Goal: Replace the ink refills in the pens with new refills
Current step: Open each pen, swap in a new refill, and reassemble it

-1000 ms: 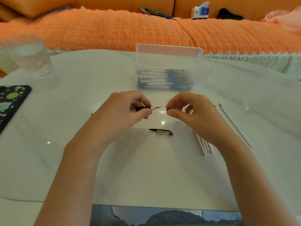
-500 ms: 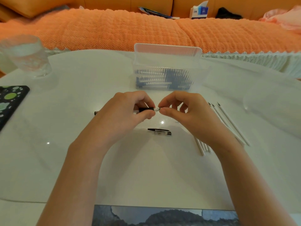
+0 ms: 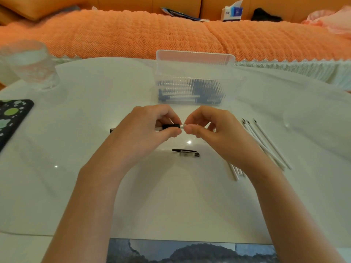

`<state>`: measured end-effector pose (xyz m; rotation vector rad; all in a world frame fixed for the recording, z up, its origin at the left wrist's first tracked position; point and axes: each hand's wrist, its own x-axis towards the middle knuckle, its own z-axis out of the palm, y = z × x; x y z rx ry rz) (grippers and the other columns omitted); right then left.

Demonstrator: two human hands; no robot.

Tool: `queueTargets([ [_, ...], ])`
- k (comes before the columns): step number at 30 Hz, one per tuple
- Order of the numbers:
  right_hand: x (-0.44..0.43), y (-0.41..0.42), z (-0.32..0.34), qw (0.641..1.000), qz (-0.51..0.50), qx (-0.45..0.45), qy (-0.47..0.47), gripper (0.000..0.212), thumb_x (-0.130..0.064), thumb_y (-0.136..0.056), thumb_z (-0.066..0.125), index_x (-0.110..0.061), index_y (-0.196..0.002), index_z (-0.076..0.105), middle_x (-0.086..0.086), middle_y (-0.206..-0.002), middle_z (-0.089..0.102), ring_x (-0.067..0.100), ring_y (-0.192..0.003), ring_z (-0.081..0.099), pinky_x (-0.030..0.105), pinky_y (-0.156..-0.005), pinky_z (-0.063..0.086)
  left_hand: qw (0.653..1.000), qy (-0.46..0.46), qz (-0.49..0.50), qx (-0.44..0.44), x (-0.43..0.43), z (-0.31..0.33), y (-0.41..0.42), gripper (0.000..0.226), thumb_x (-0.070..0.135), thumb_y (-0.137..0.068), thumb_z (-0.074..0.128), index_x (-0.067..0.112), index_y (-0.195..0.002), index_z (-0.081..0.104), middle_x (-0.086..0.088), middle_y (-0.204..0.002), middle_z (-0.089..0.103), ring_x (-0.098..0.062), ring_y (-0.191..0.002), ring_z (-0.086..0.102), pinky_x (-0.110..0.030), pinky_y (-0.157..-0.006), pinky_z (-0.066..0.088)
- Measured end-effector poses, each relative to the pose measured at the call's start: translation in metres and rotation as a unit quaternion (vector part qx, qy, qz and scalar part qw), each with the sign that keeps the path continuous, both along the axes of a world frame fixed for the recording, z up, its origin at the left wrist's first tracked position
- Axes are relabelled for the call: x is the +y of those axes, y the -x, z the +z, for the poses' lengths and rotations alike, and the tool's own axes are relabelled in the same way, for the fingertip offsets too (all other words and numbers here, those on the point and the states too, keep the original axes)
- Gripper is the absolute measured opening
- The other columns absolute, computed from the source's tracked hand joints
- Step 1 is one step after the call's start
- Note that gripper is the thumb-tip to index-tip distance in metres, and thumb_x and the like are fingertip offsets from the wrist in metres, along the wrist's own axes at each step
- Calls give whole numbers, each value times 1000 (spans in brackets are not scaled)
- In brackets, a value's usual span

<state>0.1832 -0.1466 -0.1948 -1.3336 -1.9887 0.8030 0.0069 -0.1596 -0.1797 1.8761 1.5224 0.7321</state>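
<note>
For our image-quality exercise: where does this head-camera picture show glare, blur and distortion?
Head view: small glare spots on the glossy table; head view, far left: the glass looks blurred; head view, top: the table's far edge bows, wide-angle distortion.

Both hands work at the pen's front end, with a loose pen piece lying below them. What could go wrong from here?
1. The right hand pinches the small silver tip of the pen that the left hand holds. If that grip slips, the tip could drop and roll across the glossy table.
2. The right wrist hangs over the loose white refills; lowering it might scatter them.
</note>
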Motion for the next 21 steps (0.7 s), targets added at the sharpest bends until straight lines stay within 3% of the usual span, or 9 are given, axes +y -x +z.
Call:
queueTargets([
  [3,1,0,0,1000,-4,8,7,25,-37,-93,50,-21,-85,68,-14,-77,67,1,-72,58,10,-65,43,1000,-2,-1,2,0,1,1,10,27,-81,72,31,-89,66,17,-82,68,2,-75,62,-15,-72,43],
  [8,1,0,0,1000,5,4,-3,13,-37,-85,64,-26,-91,64,-16,-85,66,2,-78,58,11,-67,45,1000,-4,-4,3,0,1,0,10,28,-81,71,32,-88,66,17,-81,68,2,-75,61,-14,-70,40],
  [10,1,0,-1,1000,9,-2,5,11,-35,-88,60,-25,-86,64,-15,-80,66,1,-75,58,11,-67,44,1000,-3,-7,-2,0,1,0,10,28,-80,72,32,-88,66,17,-82,68,2,-76,61,-15,-72,41],
  [14,0,-1,0,1000,-5,23,20,29,-41,-93,49,-24,-77,66,-22,-67,63,-2,-64,55,8,-60,39,1000,-1,-6,-19,0,-1,0,11,26,-79,73,31,-86,67,18,-83,69,5,-76,62,-17,-77,45],
  [18,1,-2,0,1000,1,18,-1,14,-42,-84,63,-28,-88,64,-17,-85,65,3,-75,59,12,-64,45,1000,-3,-6,-13,1,-1,0,10,28,-79,72,32,-86,66,18,-81,68,6,-74,61,-13,-70,40],
  [21,0,-2,-1,1000,8,-1,11,12,-36,-87,61,-25,-85,65,-17,-79,65,1,-74,58,10,-66,44,1000,-3,-8,-16,0,-2,0,10,28,-79,73,32,-85,67,17,-81,69,5,-74,61,-15,-73,42],
])
